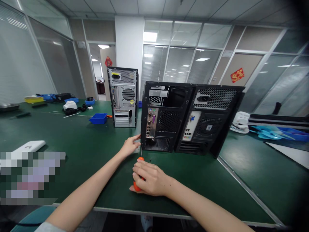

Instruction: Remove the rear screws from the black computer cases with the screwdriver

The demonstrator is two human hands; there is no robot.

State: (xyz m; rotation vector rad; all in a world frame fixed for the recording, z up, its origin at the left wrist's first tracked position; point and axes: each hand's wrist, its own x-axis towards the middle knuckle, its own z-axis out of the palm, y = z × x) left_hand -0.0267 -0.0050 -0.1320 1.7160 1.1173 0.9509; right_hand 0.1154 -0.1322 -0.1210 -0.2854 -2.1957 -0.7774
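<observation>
At this green desk (113, 193), my right hand (152, 178) grips a screwdriver (137, 186), left hand (128, 148) touches a computer case (169, 120), screwdriving seemingly unfinished.

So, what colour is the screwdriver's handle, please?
The handle is orange, as the head view shows.

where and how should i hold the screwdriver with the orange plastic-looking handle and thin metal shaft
Probably best by its thick orange handle, coming from the near side and wrapping around it, as the right hand does. The handle lies nearest; the thin metal shaft points away toward the lower left corner of the left tall black computer case.
</observation>
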